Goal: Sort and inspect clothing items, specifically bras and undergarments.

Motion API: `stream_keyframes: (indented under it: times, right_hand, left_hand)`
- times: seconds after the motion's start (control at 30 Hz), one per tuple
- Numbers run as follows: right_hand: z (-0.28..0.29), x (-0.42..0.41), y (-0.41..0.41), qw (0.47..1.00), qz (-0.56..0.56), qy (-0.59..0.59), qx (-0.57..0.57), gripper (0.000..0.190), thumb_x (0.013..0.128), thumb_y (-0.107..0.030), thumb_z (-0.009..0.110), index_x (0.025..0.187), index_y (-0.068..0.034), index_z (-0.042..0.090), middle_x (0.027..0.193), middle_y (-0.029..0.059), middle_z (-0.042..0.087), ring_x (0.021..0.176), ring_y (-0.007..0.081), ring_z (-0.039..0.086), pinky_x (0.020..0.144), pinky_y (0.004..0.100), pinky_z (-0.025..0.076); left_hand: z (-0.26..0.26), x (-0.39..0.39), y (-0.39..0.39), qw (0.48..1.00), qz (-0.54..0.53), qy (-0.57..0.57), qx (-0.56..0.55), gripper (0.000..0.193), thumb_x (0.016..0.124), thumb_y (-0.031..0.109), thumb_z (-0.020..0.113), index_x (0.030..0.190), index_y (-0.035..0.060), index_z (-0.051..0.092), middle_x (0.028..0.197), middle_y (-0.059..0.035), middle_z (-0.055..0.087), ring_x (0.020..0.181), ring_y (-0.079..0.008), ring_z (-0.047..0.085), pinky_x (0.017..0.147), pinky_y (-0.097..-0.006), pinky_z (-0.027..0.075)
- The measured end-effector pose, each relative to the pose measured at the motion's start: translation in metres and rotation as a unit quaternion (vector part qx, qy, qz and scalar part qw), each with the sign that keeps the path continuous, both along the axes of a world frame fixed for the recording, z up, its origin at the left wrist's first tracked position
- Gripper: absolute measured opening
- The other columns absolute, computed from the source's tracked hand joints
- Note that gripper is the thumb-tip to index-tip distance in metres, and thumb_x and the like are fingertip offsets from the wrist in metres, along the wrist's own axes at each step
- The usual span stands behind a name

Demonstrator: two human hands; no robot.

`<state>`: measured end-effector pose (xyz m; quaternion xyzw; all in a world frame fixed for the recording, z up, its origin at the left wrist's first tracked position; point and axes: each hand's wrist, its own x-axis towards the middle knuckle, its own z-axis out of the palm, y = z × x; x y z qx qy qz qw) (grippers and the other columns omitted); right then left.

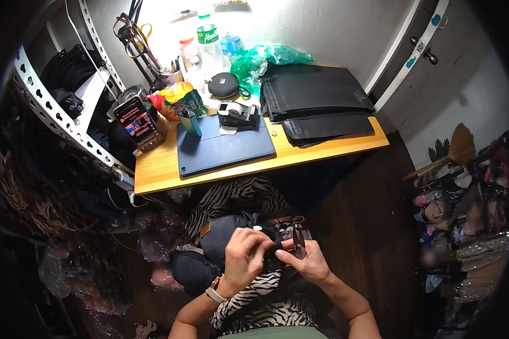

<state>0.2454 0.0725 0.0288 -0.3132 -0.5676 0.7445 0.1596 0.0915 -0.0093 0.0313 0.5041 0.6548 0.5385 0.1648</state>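
On my lap, over zebra-print cloth, lies a dark bra with moulded cups; a second dark cup shows at its left. A small yellow tag sits on the upper cup. My right hand pinches a black fabric band between thumb and fingers. A dark, shiny strip stands up by its fingers. My left hand is just left of the band, its fingers curled and pinched together; whether something thin is between them is too small to tell.
Ahead is a wooden desk bearing a dark blue tablet case, a tape dispenser, a propped phone and black plastic mailers. Metal shelving stands left. Wrapped bras hang at right; bagged garments lie left.
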Motion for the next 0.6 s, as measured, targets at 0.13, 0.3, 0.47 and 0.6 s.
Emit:
stream_keyframes:
  times: [0.13, 0.3, 0.47, 0.6]
  right_hand:
    - [0.009, -0.003, 0.001, 0.999, -0.034, 0.013, -0.006, 0.012, 0.087, -0.008, 0.064, 0.094, 0.002, 0.066, 0.076, -0.0059, 0.059, 0.064, -0.0004, 0.048, 0.056, 0.0155, 0.037]
    - [0.003, -0.001, 0.003, 0.999, -0.03, -0.004, -0.027, 0.012, 0.086, -0.008, 0.064, 0.093, 0.002, 0.066, 0.074, -0.0068, 0.058, 0.063, -0.0014, 0.047, 0.054, 0.0144, 0.036]
    - [-0.003, 0.001, 0.001, 0.998, -0.058, -0.018, 0.023, 0.012, 0.086, -0.008, 0.065, 0.094, 0.001, 0.066, 0.076, -0.0054, 0.06, 0.062, -0.0017, 0.047, 0.053, 0.014, 0.037]
    - [0.001, 0.009, 0.009, 0.997, -0.076, -0.011, -0.001, 0.016, 0.086, -0.007, 0.065, 0.098, 0.003, 0.065, 0.08, -0.0018, 0.063, 0.064, 0.001, 0.053, 0.055, 0.0154, 0.044]
  left_hand:
    - [-0.001, -0.021, 0.001, 0.996, 0.074, -0.016, -0.05, 0.008, 0.077, 0.009, 0.068, 0.08, 0.002, 0.066, 0.081, -0.0086, 0.062, 0.08, -0.0245, 0.056, 0.072, -0.0331, 0.045]
    - [0.011, -0.01, 0.004, 0.995, -0.049, 0.086, -0.01, 0.014, 0.071, 0.008, 0.073, 0.083, 0.0063, 0.066, 0.091, -0.0065, 0.061, 0.09, -0.0266, 0.053, 0.078, -0.0366, 0.043]
    - [0.0, -0.023, 0.016, 0.998, 0.031, 0.052, 0.009, 0.005, 0.077, 0.004, 0.066, 0.079, 0.0015, 0.061, 0.083, -0.0089, 0.06, 0.082, -0.0269, 0.053, 0.074, -0.0349, 0.043]
    - [-0.011, -0.066, 0.029, 0.99, 0.012, 0.074, -0.12, 0.039, 0.093, 0.029, 0.051, 0.066, 0.0028, 0.063, 0.077, -0.0109, 0.059, 0.079, -0.0286, 0.055, 0.071, -0.0367, 0.043]
